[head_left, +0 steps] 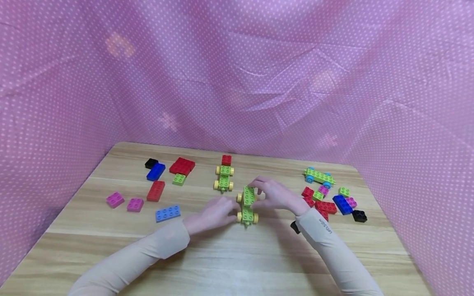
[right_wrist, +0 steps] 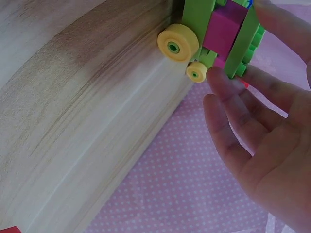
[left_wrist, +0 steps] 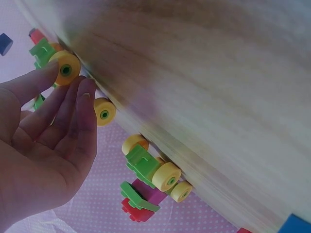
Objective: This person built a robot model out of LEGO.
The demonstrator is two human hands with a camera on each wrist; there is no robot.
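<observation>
At the centre of the head view, a green car (head_left: 247, 207) with yellow wheels stands on the counter (head_left: 237, 255), between the two hands. The left hand (head_left: 212, 214) lies just left of it, its grip wide with the fingers straight; in the left wrist view its fingertips (left_wrist: 86, 87) touch a yellow wheel (left_wrist: 66, 69) at the upper left of the frame. The right hand (head_left: 274, 195) reaches in from the right, its fingers arched over the car's far end. In the right wrist view, at the upper right, its fingers (right_wrist: 221, 85) rest against the car's green plates, which sandwich a pink brick (right_wrist: 226, 26); whether this grip truly pinches the car or only touches it I cannot tell. Just above the car in the head view stands a second green car (head_left: 224, 177), with a red brick (head_left: 226, 160) touching its far end. A third car (head_left: 319, 176), with blue wheels, sits to the right, above a heap of bricks (head_left: 329, 201) in red, green, pink, blue and black. At the left of the counter lie loose bricks well apart from the hands: a light blue one (head_left: 168, 213) nearest, two pink ones (head_left: 125, 202) and a red one (head_left: 156, 190). No containers are in view. A pink dotted cloth (head_left: 237, 74) surrounds the counter.
</observation>
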